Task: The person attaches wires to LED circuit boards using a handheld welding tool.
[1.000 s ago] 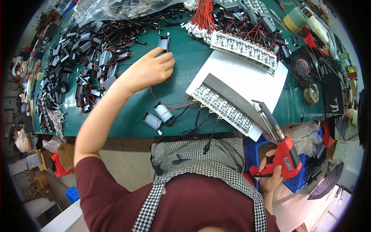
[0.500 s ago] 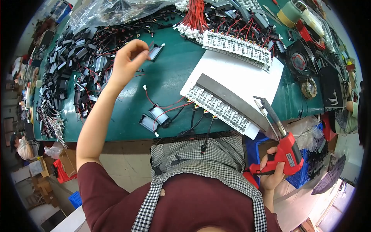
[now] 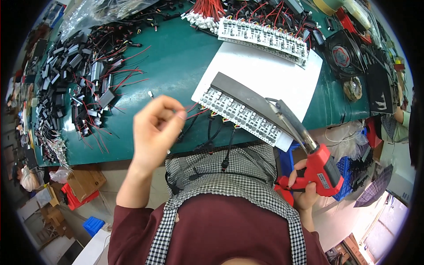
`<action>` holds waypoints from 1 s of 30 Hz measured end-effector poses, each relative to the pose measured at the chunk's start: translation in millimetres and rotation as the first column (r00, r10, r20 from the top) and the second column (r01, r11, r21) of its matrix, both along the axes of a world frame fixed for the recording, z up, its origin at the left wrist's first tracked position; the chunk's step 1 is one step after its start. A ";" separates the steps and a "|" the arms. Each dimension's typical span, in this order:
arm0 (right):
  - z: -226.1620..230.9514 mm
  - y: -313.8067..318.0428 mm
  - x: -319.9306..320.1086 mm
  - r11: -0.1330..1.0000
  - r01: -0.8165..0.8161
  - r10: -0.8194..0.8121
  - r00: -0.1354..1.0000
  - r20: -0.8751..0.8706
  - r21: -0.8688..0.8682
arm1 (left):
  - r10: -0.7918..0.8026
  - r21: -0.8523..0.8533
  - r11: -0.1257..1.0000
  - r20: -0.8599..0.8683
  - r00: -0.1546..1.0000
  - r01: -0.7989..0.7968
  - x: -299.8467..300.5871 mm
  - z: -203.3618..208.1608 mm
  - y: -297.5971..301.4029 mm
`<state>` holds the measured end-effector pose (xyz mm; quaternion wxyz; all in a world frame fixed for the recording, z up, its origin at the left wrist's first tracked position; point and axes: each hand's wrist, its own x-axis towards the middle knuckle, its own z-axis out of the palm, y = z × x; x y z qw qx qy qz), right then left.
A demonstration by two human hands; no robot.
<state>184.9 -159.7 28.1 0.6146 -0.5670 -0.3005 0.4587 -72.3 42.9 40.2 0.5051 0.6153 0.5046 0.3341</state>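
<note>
My right hand (image 3: 305,190) is closed around the grip of a red and black soldering gun (image 3: 326,172), whose metal tip points up and left over the circuit boards. Across the white sheet (image 3: 274,84) lies a strip of white circuit boards (image 3: 240,115) along a dark grey bar (image 3: 254,102). Black and red leads hang from its lower edge toward my lap. My left hand (image 3: 154,128) hovers left of this strip, thumb and fingertips together. Thin red wires (image 3: 194,114) pass close to the fingertips; what they pinch cannot be made out. A white connector (image 3: 150,94) shows above that hand.
Many dark grey cased parts with wires (image 3: 66,70) are piled at the left. A second board stack (image 3: 265,39) lies at the sheet's far end, near bundled red wires (image 3: 207,9). A black fan (image 3: 343,55) and a tape roll (image 3: 353,89) stand at the right.
My left hand has come nearer and right, from beside a small cased part at the far side to the strip's left end. The soldering gun has shifted slightly left, its tip closer to the boards.
</note>
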 end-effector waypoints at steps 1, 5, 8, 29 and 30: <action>-0.7 -1.0 0.9 1.000 -0.002 0.002 1.000 0.000 -0.010 | -0.022 -0.043 0.999 0.006 1.000 0.023 6.8 -3.1 -7.9; 1.6 -4.7 5.1 0.986 -0.144 0.138 0.988 -0.074 -0.087 | -0.091 -0.135 0.986 0.025 0.995 0.094 27.5 -15.4 -25.4; 11.8 -4.6 3.6 0.947 -0.238 0.212 0.967 -0.139 -0.214 | -0.098 -0.111 0.989 -0.035 0.995 0.094 36.9 -21.1 -25.8; -6.0 8.9 13.7 0.876 -0.360 0.394 0.918 0.044 -0.320 | -0.062 0.184 0.972 -0.394 0.917 0.145 50.0 -23.6 -32.6; -7.1 8.0 12.2 0.874 -0.362 0.396 0.917 0.043 -0.323 | -0.045 0.204 0.971 -0.367 0.929 0.128 51.6 -24.8 -33.2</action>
